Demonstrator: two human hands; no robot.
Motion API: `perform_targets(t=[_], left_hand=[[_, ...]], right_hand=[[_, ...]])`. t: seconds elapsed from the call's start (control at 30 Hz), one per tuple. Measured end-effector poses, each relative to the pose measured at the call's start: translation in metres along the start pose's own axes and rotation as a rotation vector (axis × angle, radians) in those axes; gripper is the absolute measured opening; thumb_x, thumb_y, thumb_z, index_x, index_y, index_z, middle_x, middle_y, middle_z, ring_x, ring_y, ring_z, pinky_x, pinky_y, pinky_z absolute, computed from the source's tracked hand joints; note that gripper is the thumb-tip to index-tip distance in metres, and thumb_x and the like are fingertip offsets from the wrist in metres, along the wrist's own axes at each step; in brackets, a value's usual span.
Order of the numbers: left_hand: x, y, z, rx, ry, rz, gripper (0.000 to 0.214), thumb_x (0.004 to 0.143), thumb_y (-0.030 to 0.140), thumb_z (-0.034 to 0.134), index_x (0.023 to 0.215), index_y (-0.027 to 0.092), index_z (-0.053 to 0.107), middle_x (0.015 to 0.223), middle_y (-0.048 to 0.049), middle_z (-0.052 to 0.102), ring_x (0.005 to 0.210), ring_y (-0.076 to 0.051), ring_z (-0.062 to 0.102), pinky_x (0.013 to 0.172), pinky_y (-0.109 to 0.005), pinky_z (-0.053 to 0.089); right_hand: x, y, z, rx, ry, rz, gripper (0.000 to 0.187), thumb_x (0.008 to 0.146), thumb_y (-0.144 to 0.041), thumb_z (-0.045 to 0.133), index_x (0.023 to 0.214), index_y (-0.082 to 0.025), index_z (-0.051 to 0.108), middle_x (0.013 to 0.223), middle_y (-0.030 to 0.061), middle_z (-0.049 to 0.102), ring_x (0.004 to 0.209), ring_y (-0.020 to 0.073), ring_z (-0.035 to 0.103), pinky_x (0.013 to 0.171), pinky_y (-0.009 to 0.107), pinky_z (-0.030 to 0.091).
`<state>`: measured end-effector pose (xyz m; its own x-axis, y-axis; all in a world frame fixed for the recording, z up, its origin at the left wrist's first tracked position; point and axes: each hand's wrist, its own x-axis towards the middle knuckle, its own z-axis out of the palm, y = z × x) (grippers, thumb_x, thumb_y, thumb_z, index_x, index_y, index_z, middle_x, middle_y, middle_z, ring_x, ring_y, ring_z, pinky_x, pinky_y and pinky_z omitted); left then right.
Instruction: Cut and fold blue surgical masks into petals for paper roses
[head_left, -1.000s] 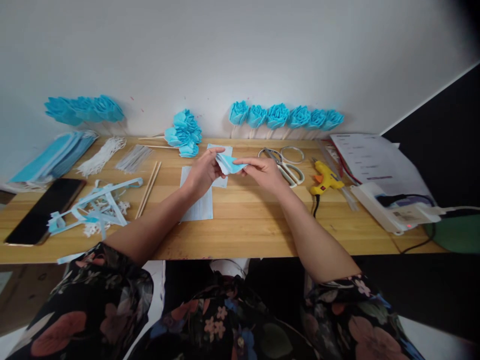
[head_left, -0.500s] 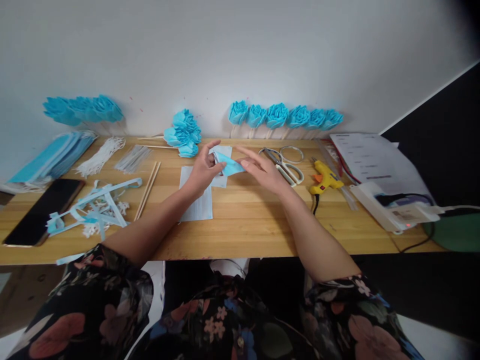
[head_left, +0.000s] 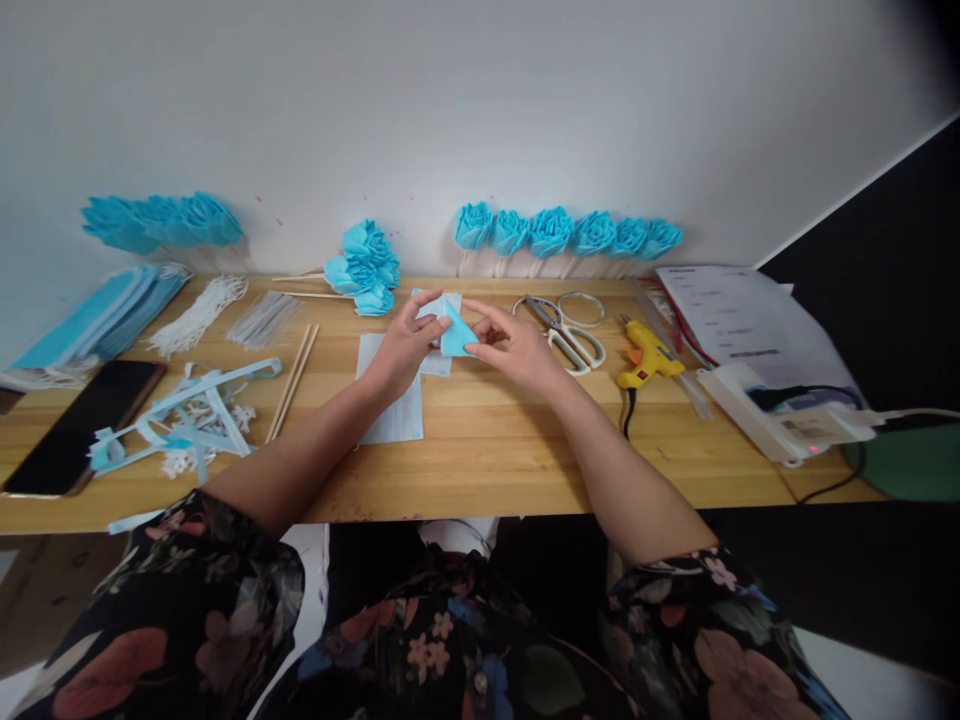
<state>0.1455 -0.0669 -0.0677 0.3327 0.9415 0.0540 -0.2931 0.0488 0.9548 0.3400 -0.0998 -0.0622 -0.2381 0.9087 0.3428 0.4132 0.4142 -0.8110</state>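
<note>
A small folded piece of light blue mask fabric (head_left: pixel 454 333) is held just above the wooden table (head_left: pixel 487 440), between both hands. My left hand (head_left: pixel 405 345) pinches its left side with thumb and fingers. My right hand (head_left: pixel 514 350) pinches its right edge with thumb and forefinger. Under the hands lie two pale blue fabric rectangles (head_left: pixel 390 395). Right behind the hands sits a cluster of blue fabric flowers on sticks (head_left: pixel 367 268).
Along the wall stand a row of blue fabric flowers (head_left: pixel 570 232) and another bunch (head_left: pixel 161 220). Masks (head_left: pixel 97 315), ear loops (head_left: pixel 199 310), wooden sticks (head_left: pixel 292 380), scraps (head_left: pixel 187 410) and a phone (head_left: pixel 75 425) lie left. Scissors (head_left: pixel 566 335), glue gun (head_left: pixel 645 355), papers (head_left: pixel 739 320) lie right.
The blue piece was folded up into a narrower, more upright shape. My right hand opened flat over it half a second ago and now pinches it again.
</note>
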Motion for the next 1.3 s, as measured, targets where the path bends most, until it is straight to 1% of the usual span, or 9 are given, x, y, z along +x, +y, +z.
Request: perform_targets(t=[0.1, 0.3, 0.5, 0.63, 0.87, 1.0, 1.07, 1.13, 1.3], left_hand=[[0.0, 0.002, -0.001, -0.079, -0.008, -0.064, 0.056, 0.073, 0.034, 0.082, 0.12, 0.021, 0.056, 0.087, -0.0003, 0.067, 0.073, -0.013, 0.061, 0.068, -0.026, 0.046], [0.001, 0.005, -0.004, -0.14, -0.095, -0.173, 0.05, 0.075, 0.03, 0.081, 0.118, 0.02, 0.059, 0.091, -0.0023, 0.069, 0.078, -0.014, 0.064, 0.07, -0.026, 0.046], [-0.003, 0.012, -0.004, -0.11, -0.188, -0.209, 0.06, 0.075, 0.029, 0.08, 0.129, 0.019, 0.056, 0.092, -0.0041, 0.071, 0.083, -0.017, 0.067, 0.073, -0.028, 0.047], [-0.005, 0.012, -0.003, -0.073, -0.194, -0.227, 0.064, 0.075, 0.029, 0.079, 0.133, 0.02, 0.054, 0.091, -0.0038, 0.071, 0.079, -0.017, 0.066, 0.072, -0.028, 0.046], [-0.003, 0.009, -0.003, -0.05, -0.148, -0.198, 0.06, 0.075, 0.028, 0.077, 0.131, 0.02, 0.056, 0.092, -0.003, 0.07, 0.074, -0.014, 0.063, 0.069, -0.027, 0.045], [-0.002, 0.009, -0.004, -0.046, -0.161, -0.188, 0.06, 0.073, 0.028, 0.079, 0.129, 0.022, 0.058, 0.093, -0.0027, 0.069, 0.07, -0.013, 0.062, 0.067, -0.027, 0.045], [-0.003, 0.01, -0.004, -0.044, -0.192, -0.193, 0.063, 0.072, 0.028, 0.08, 0.13, 0.023, 0.058, 0.093, -0.0023, 0.068, 0.07, -0.013, 0.062, 0.066, -0.027, 0.045], [-0.004, 0.012, -0.004, -0.037, -0.218, -0.198, 0.064, 0.071, 0.026, 0.08, 0.131, 0.023, 0.058, 0.09, -0.0016, 0.067, 0.071, -0.013, 0.061, 0.066, -0.027, 0.044], [-0.008, 0.016, 0.0, -0.022, -0.193, -0.212, 0.062, 0.074, 0.024, 0.076, 0.132, 0.022, 0.057, 0.087, -0.0005, 0.066, 0.072, -0.012, 0.06, 0.068, -0.026, 0.044]], right_hand=[[-0.001, -0.003, -0.002, -0.07, -0.038, -0.065, 0.062, 0.086, -0.027, 0.066, 0.146, -0.031, 0.053, 0.1, 0.0009, 0.071, 0.087, 0.0172, 0.064, 0.087, 0.036, 0.053], [0.001, -0.004, -0.006, -0.253, -0.097, -0.224, 0.051, 0.094, -0.035, 0.061, 0.145, -0.037, 0.053, 0.118, 0.0033, 0.072, 0.099, 0.0224, 0.065, 0.093, 0.043, 0.05], [0.001, 0.0, -0.004, -0.318, -0.096, -0.319, 0.054, 0.094, -0.043, 0.064, 0.145, -0.034, 0.053, 0.109, 0.0043, 0.074, 0.097, 0.0235, 0.065, 0.092, 0.043, 0.049], [0.001, -0.001, -0.003, -0.327, -0.09, -0.368, 0.049, 0.092, -0.043, 0.067, 0.139, -0.033, 0.059, 0.108, 0.0046, 0.074, 0.096, 0.0235, 0.065, 0.09, 0.042, 0.048], [0.001, 0.0, -0.004, -0.346, -0.044, -0.322, 0.039, 0.09, -0.044, 0.069, 0.127, -0.03, 0.066, 0.099, 0.0046, 0.072, 0.097, 0.0246, 0.063, 0.092, 0.044, 0.047], [0.002, -0.001, -0.006, -0.364, -0.026, -0.309, 0.039, 0.087, -0.046, 0.072, 0.123, -0.032, 0.068, 0.123, 0.0067, 0.068, 0.117, 0.0286, 0.058, 0.103, 0.05, 0.044], [0.003, -0.002, -0.007, -0.348, -0.061, -0.313, 0.044, 0.085, -0.047, 0.073, 0.126, -0.034, 0.066, 0.136, 0.0055, 0.063, 0.129, 0.0302, 0.053, 0.109, 0.053, 0.04], [0.003, -0.002, -0.006, -0.322, -0.122, -0.319, 0.048, 0.086, -0.047, 0.072, 0.131, -0.036, 0.063, 0.139, 0.004, 0.062, 0.134, 0.0307, 0.049, 0.112, 0.055, 0.037], [0.002, -0.004, -0.004, -0.327, -0.157, -0.293, 0.043, 0.088, -0.047, 0.069, 0.129, -0.033, 0.065, 0.127, 0.0048, 0.069, 0.124, 0.0296, 0.056, 0.108, 0.053, 0.041]])
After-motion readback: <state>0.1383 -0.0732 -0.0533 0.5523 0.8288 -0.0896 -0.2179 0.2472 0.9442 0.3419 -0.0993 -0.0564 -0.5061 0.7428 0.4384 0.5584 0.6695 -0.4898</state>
